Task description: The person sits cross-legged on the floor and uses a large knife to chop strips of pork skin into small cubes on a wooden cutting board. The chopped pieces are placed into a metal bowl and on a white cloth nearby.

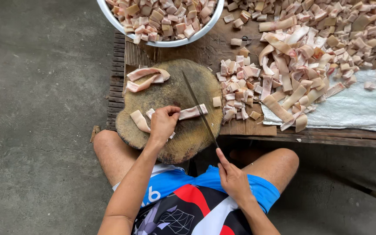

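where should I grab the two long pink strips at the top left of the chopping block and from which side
Pinch the long strips near their left ends, coming from the block's left edge. They lie flat and crosswise, and that side is away from the knife; probably easiest for the left hand.

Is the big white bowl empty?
No, the white bowl is heaped with small cut pieces of pale pink meat.

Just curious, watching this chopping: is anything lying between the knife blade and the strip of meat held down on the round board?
Nothing visible does. The knife in the right hand already lies across the pink meat strip, which the left hand pins to the round wooden chopping board. The other strips lie off to the left.
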